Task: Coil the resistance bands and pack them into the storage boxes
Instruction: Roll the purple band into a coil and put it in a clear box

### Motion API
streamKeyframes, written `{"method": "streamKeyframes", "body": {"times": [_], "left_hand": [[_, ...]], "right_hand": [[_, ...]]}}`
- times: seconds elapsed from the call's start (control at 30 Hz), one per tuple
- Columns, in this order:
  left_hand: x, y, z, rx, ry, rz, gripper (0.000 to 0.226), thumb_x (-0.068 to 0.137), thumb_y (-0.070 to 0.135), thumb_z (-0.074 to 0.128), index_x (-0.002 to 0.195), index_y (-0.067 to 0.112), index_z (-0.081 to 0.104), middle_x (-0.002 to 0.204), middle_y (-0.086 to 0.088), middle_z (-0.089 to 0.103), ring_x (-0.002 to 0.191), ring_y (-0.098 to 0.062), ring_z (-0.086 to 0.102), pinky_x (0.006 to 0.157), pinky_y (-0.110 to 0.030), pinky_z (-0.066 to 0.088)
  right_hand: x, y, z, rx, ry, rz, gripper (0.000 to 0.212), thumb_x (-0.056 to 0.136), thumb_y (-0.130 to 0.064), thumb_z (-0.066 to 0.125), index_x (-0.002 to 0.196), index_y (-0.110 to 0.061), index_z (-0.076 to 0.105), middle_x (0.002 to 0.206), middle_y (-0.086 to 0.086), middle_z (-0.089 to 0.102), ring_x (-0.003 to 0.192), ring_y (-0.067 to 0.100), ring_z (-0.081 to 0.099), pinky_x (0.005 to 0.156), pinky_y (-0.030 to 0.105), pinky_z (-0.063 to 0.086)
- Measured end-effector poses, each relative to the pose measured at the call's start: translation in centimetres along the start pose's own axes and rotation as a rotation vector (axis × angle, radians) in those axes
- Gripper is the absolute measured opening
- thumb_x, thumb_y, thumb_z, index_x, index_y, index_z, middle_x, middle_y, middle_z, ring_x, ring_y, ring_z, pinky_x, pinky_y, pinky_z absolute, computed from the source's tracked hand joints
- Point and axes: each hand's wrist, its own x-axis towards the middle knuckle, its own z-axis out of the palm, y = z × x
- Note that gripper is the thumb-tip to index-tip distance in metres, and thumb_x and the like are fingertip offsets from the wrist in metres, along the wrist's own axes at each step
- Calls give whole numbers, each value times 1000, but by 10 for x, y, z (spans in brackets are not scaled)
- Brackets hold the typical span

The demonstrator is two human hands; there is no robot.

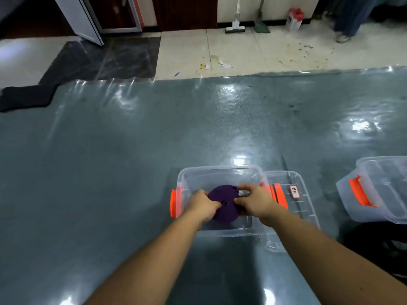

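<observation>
From the head view, a coiled purple resistance band (222,203) sits inside the open clear storage box (220,172) on the shiny blue-grey mat (132,150), gripped on both sides by the left hand (203,205) and the right hand (253,200), fingers curled round it. The box's lid (293,194), with an orange latch, lies touching the box's right side, and a second clear box (378,190) stands well apart, further right of it.

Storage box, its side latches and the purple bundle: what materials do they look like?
Storage box: clear, glossy, rigid plastic by the look; the floor shows through its walls.
Latches: opaque orange plastic, smooth moulded finish.
Purple bundle: matte, no glare, probably fabric or fabric-covered elastic; it bunches softly where the left hand and right hand grip it.
</observation>
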Motion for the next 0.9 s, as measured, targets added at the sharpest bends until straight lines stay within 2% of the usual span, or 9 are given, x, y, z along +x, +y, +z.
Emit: {"method": "streamKeyframes", "body": {"times": [0.1,0.23,0.37,0.4,0.47,0.53,0.7,0.8,0.9], "left_hand": [[11,-4,5,52,-1,-57,41,78,32,79,111,16,59,100,-4,70,88,-22,68,73,-35,57],[26,-12,9,137,-9,-114,43,75,36,77,110,15,64,94,-5,72,83,-23,69,71,-38,58],[39,-13,15,133,19,-151,71,81,35,77,141,13,46,107,-4,66,89,-24,65,59,-35,52],[41,-13,17,121,27,-150,70,82,35,77,140,13,45,111,-5,66,93,-25,66,64,-38,55],[47,-13,21,115,49,-144,60,82,35,79,132,15,51,117,-7,67,100,-27,67,84,-43,59],[50,-15,25,103,75,-133,53,81,36,79,125,18,56,118,-7,67,102,-27,67,92,-42,58],[57,-15,31,85,128,-127,37,80,34,77,111,25,58,127,-10,58,92,-24,65,90,-38,57],[60,-17,32,91,138,-110,36,82,34,77,111,23,58,121,-8,63,97,-26,65,90,-40,57],[61,-20,33,76,156,-82,34,85,32,78,107,21,54,115,-7,67,99,-24,64,80,-34,50]], "right_hand": [[19,6,13,-236,23,-8,47,88,-9,71,133,-17,58,99,15,76,88,31,76,79,51,64],[36,18,26,-342,19,30,50,89,-13,66,137,-15,54,111,14,74,103,32,72,92,49,59],[44,16,29,-361,51,48,46,93,-10,64,138,-15,55,118,16,72,109,32,69,98,46,56],[46,15,28,-370,62,44,46,94,-10,63,138,-16,55,120,16,71,112,32,68,100,44,55],[49,13,27,-415,94,17,48,94,-10,62,141,-18,56,127,17,68,119,31,63,104,41,52],[52,12,27,-424,121,7,50,93,-10,60,142,-20,57,132,16,65,119,31,63,104,40,52],[55,13,29,-417,147,-6,50,94,-7,57,143,-18,58,139,14,62,120,31,65,106,37,50],[60,14,30,-423,157,-11,48,94,-7,57,141,-18,60,139,14,60,121,33,63,108,40,49],[63,16,31,-399,170,-18,51,92,-7,58,141,-20,60,140,14,58,120,32,64,110,43,48]]}}
